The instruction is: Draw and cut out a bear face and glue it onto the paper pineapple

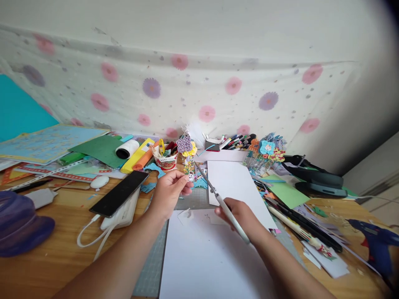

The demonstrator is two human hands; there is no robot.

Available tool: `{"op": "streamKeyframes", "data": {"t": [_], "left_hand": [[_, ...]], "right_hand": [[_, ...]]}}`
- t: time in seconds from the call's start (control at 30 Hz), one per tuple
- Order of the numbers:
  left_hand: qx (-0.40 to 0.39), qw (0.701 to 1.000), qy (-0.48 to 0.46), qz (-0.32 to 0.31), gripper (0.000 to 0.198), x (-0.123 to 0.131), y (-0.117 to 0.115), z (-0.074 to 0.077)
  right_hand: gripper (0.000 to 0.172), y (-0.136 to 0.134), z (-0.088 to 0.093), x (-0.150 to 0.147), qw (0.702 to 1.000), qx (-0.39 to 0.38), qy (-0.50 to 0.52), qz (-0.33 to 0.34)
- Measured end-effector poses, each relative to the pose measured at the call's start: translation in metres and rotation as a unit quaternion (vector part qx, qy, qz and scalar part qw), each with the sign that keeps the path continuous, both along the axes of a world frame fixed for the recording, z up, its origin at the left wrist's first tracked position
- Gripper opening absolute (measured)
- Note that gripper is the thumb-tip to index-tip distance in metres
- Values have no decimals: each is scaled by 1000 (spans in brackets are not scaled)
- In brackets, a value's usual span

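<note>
My left hand (173, 191) is closed in a pinch on a small white paper cutout (191, 177) with dark marks drawn on it. My right hand (240, 214) grips a pair of scissors (222, 201) with grey-white handles. Their blades point up and to the left, and the tips are just to the right of the cutout, seemingly apart from it. Both hands hover over a large white sheet of paper (215, 265). Small paper scraps (186, 216) lie near that sheet's far edge, partly below my right hand. The palm side of each hand is hidden.
A phone (120, 193) rests on a white power bank with a cable at left. Behind are a paper cup (165, 160) of tools, pens (238, 141) and flower-shaped paper decorations (268, 147). A blue glue gun (377, 245) lies right; a purple cap (21, 224) sits left.
</note>
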State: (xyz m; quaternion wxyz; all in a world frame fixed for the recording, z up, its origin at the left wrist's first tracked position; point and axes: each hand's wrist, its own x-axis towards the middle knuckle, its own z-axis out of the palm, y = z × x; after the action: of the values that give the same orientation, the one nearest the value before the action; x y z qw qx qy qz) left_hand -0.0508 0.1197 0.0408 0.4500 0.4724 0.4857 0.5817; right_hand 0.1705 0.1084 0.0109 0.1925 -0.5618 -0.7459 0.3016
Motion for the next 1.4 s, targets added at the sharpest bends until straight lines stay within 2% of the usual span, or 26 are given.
{"op": "streamKeyframes", "data": {"t": [0.1,0.17,0.27,0.47,0.6,0.7,0.77,0.83,0.97,1.1,1.27,1.4], "left_hand": [[-44,997,37,-55,22,0,1,1],[-68,991,66,-91,21,2,0,5],[-90,982,104,-128,20,7,-4,13],[-90,972,153,-157,24,21,-17,22],[-74,968,177,-163,28,28,-32,22],[-69,965,193,-165,29,32,-44,23],[-69,962,202,-170,28,36,-50,25],[-66,959,208,-181,27,41,-56,29],[-49,953,211,-211,29,52,-66,33],[1,958,210,-196,31,59,-77,27],[53,948,231,-211,34,69,-94,10],[71,944,230,-226,24,77,-100,-5]], "right_hand": [[40,13,7,11,976,70,-189,-81],[32,18,9,16,956,88,-258,-105],[32,22,6,19,948,102,-286,-99],[35,24,-6,11,956,123,-255,-76],[28,16,0,10,967,153,-198,-45],[28,1,14,12,983,176,-60,4],[30,-12,23,14,983,127,120,50],[28,-26,29,15,962,46,260,76],[26,-50,26,18,921,-46,383,46],[27,-69,16,26,888,-57,455,-16],[24,-91,11,34,883,-53,463,-59],[24,-102,8,36,885,-65,456,-69]]}}
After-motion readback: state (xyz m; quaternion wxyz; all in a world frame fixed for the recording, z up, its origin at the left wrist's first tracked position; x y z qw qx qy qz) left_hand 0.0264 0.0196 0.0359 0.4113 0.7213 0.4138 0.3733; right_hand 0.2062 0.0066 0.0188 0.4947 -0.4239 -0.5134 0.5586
